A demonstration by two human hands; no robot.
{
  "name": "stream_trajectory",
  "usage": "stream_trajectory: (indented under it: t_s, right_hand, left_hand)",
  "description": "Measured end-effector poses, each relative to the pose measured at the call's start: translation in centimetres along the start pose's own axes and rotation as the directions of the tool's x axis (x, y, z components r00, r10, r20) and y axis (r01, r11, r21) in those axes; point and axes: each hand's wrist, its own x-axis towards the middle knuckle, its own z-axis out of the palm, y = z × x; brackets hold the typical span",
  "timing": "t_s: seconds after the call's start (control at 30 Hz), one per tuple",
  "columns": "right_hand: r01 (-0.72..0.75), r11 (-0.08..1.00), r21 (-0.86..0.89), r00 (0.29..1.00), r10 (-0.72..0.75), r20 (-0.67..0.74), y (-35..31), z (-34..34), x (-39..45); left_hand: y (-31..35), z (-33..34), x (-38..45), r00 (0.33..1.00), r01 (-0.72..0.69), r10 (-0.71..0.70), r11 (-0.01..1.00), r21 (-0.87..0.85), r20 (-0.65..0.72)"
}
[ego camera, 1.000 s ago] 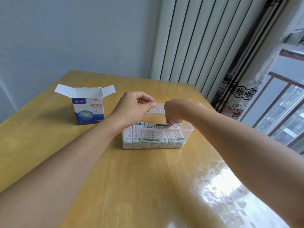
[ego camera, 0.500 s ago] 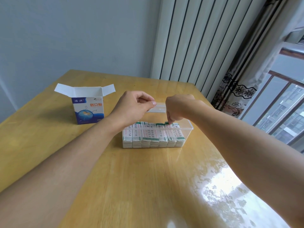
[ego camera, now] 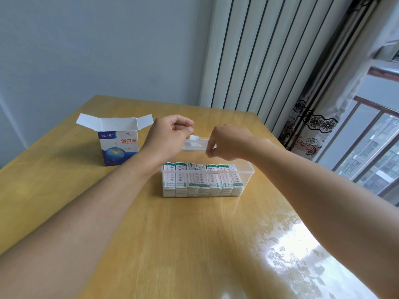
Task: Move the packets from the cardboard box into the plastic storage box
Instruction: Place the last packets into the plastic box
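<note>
A light wooden table (ego camera: 194,244) stands against a pale blue-grey wall (ego camera: 97,50). A white ribbed radiator (ego camera: 265,55) rises at the far right, with a patterned curtain (ego camera: 313,117) and a window (ego camera: 377,147) further right. Glare covers the table's near right part.

The cardboard box (ego camera: 117,143) stands upright at far left, flaps spread; its inside is not visible from this angle. The plastic storage box (ego camera: 248,171) sits at centre, clear-walled, with packets (ego camera: 203,178) standing on edge in a tight row across its length. Print on the packets is too small to read.

A clear lid (ego camera: 195,144) is held above the far side of the storage box, apart from its rim. The left hand (ego camera: 166,137) pinches the lid's left end between thumb and curled fingers. The right hand (ego camera: 228,143) has its fingers curled at the lid's right end and appears to grip it, though the contact is partly hidden behind the knuckles. Both forearms enter from the near edge, cut off by the frame.
</note>
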Motion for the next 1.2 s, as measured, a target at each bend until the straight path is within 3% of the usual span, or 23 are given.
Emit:
stream_trajectory:
  t_s: [0.1, 0.17, 0.57, 0.7, 0.77, 0.87, 1.2]
  right_hand:
    - [0.167, 0.975, 0.147, 0.981, -0.179, 0.069, -1.2, 0.3, -0.2]
    - [0.191, 0.967, 0.168, 0.97, -0.212, 0.119, -1.8, 0.7, 0.0]
    - [0.15, 0.981, 0.124, 0.966, -0.172, 0.193, -2.3, 1.0, 0.6]
    - [0.187, 0.969, 0.158, 0.971, -0.207, 0.117, -2.1, -0.3, 0.2]
    - [0.149, 0.972, 0.18, 0.983, -0.166, 0.082, -1.8, -0.5, 0.6]
    - [0.081, 0.982, 0.17, 0.983, -0.107, 0.151, -1.4, 0.4, 1.1]
    - [0.152, 0.98, 0.128, 0.97, -0.173, 0.169, -1.8, 0.9, 1.0]
  left_hand:
    - [-0.1, -0.1, 0.2, 1.0, 0.003, -0.004, 1.0, -0.029, -0.018]
    - [-0.1, -0.2, 0.2, 1.0, 0.009, -0.009, 0.999, -0.037, -0.01]
    - [-0.4, -0.6, 0.7, 1.0, 0.011, -0.011, 1.0, -0.012, -0.019]
    - [-0.3, -0.6, 0.8, 0.999, 0.013, -0.013, 1.0, 0.004, -0.046]
    - [-0.5, -0.6, 0.8, 0.998, 0.024, -0.022, 0.999, 0.027, -0.064]
    - [-0.8, -0.5, 0.9, 0.996, 0.05, -0.047, 0.998, 0.037, -0.075]
    - [-0.9, -0.3, 1.0, 0.994, 0.083, -0.081, 0.996, 0.024, -0.072]
